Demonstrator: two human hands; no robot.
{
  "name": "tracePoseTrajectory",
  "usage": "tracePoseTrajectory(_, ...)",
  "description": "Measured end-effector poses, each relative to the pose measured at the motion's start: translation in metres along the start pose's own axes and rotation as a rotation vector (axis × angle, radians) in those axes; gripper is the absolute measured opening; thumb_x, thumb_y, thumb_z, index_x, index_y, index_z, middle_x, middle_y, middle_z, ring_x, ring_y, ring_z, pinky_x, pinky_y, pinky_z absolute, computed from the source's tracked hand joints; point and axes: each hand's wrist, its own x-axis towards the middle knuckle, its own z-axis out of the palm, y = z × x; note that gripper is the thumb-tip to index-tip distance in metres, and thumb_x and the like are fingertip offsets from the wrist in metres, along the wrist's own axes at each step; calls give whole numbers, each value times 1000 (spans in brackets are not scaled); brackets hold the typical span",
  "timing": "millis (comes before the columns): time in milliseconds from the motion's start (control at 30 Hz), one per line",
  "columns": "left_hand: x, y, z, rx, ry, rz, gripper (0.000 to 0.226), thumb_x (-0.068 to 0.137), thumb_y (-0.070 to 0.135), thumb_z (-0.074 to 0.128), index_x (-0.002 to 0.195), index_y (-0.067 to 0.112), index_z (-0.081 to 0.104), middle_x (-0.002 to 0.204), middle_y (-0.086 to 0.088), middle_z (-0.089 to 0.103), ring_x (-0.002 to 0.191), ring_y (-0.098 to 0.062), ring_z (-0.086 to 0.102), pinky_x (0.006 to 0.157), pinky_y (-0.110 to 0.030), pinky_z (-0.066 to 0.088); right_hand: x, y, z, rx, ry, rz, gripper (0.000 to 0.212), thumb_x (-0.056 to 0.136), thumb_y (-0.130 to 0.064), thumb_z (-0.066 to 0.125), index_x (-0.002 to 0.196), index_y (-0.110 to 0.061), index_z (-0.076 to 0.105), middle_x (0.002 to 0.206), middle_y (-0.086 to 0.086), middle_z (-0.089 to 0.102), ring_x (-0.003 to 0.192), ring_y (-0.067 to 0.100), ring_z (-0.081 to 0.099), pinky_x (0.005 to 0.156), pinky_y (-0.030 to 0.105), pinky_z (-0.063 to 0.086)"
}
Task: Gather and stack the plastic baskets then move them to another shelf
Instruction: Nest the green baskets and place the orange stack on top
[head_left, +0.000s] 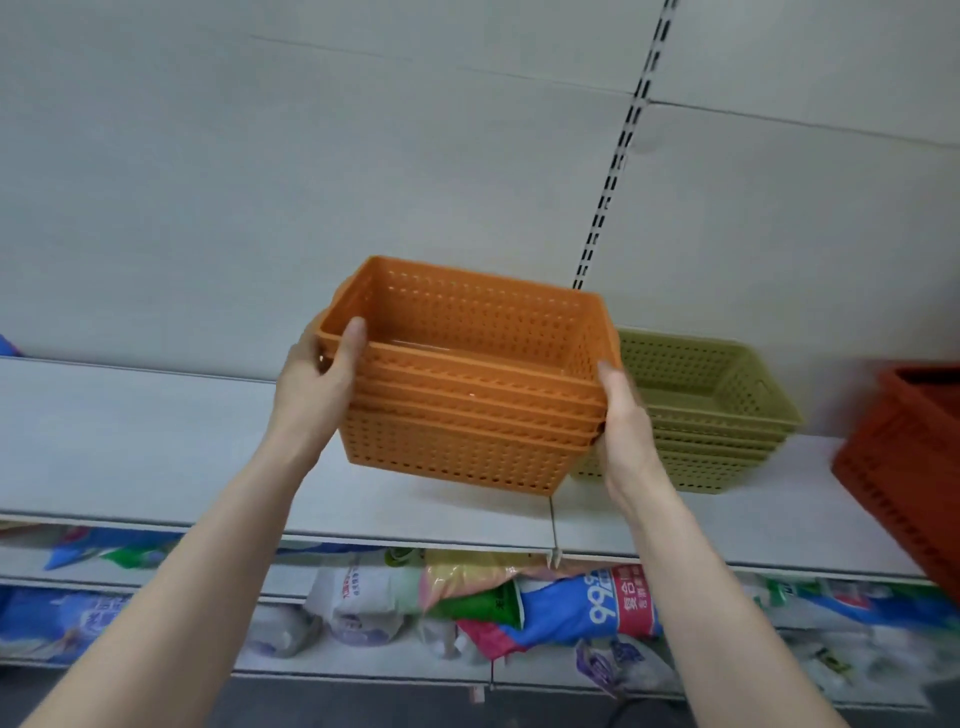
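Observation:
A stack of several nested orange perforated baskets (467, 384) hangs tilted just above the white shelf (156, 441). My left hand (317, 384) grips its left end, thumb over the top rim. My right hand (626, 426) presses against its right end. Directly behind and to the right, a stack of olive-green baskets (711, 410) rests on the shelf, partly hidden by the orange stack and my right hand. A dark red basket stack (904, 467) sits at the far right, cut off by the frame edge.
The shelf backs onto a pale wall panel with a slotted upright (613, 171). Lower shelves under it hold many colourful plastic bags (561, 603). The shelf's left part, left of the orange stack, is bare.

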Motion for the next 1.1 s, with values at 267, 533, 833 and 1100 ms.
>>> tracePoseTrajectory(267, -11, 116, 45, -135, -63, 204, 22, 86, 62, 52, 84, 46, 67, 86, 16, 69, 77, 4, 65, 78, -29, 52, 30, -99, -82, 107, 28, -176, 51, 99, -47, 35, 71, -28, 73, 79, -5, 73, 78, 8, 68, 79, 35, 53)
tracePoseTrajectory(533, -19, 147, 170, -294, -272, 178, 25, 93, 44, 55, 106, 28, 68, 93, 11, 71, 87, -7, 68, 82, -36, 55, 64, -123, -204, 101, 135, -277, 43, 98, -44, 36, 77, -26, 69, 79, -3, 71, 80, 14, 65, 82, 38, 51)
tracePoseTrajectory(833, -38, 127, 260, -296, -312, 119, 26, 93, 42, 56, 118, 46, 61, 107, 15, 71, 85, 9, 68, 85, -32, 53, 108, -87, -287, 58, 187, -235, 38, 97, -42, 39, 94, -23, 72, 97, 5, 75, 94, 18, 69, 86, 41, 53)
tracePoseTrajectory(1100, -42, 76, 279, -200, -323, 59, 36, 96, 38, 51, 132, 38, 57, 109, 7, 74, 99, -6, 69, 91, -39, 53, 137, -33, -297, -62, 48, -126, 29, 95, -39, 39, 86, -24, 62, 76, -1, 67, 73, 12, 63, 65, 30, 49)
